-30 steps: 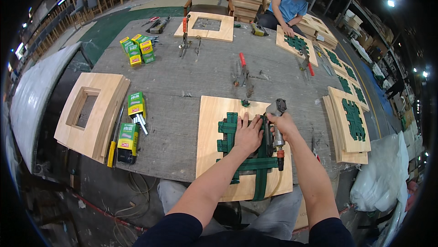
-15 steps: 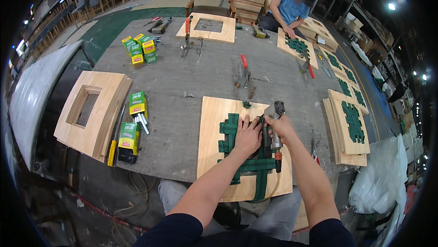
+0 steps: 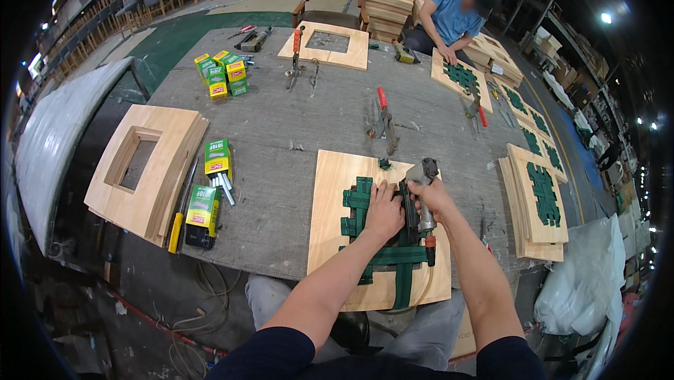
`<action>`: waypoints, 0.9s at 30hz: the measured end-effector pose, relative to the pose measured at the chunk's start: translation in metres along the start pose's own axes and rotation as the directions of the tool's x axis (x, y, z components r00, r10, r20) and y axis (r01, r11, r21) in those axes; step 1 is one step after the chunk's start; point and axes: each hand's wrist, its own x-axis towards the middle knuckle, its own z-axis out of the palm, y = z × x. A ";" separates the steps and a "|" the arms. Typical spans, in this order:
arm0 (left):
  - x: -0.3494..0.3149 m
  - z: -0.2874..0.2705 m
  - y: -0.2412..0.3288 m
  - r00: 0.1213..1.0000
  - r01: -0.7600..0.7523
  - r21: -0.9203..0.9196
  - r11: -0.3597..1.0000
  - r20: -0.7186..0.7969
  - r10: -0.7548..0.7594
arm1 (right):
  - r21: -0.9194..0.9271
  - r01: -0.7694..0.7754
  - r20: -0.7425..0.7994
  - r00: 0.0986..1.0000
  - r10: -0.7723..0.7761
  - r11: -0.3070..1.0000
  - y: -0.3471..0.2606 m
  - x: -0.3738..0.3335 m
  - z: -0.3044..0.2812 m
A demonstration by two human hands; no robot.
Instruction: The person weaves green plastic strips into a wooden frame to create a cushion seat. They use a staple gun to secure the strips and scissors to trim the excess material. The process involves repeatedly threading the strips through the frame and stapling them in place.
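A square wooden panel lies at the near edge of the grey workbench, with green woven webbing straps stretched across its middle. My left hand presses flat on the webbing. My right hand grips a grey pneumatic staple gun, its nose down on the straps just right of my left hand. An air hose runs from the gun toward me.
A stack of wooden frames lies at the left, beside green and yellow staple boxes. More boxes and clamps lie farther off. Webbed panels are stacked at the right. A person in a blue shirt works at the far end.
Both hands and the staple gun have shifted slightly toward me along the webbing; otherwise the bench looks the same.
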 end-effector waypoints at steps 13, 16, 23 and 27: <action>0.002 0.001 -0.002 0.999 -0.009 -0.019 1.000 -0.049 0.008 | -0.026 0.015 -0.033 0.999 -0.016 1.000 0.011 0.000 -0.004; -0.002 0.002 -0.004 0.999 0.001 -0.024 1.000 -0.042 -0.002 | -0.024 0.003 -0.047 0.999 -0.004 1.000 0.010 -0.001 -0.005; 0.001 0.003 -0.002 0.999 -0.010 -0.025 1.000 -0.046 0.008 | 0.000 0.033 -0.076 0.997 -0.032 0.999 0.017 0.003 -0.014; 0.001 0.005 0.003 0.999 -0.004 -0.042 0.999 -0.037 0.002 | 0.026 -0.007 -0.045 0.999 0.008 1.000 0.022 0.005 -0.022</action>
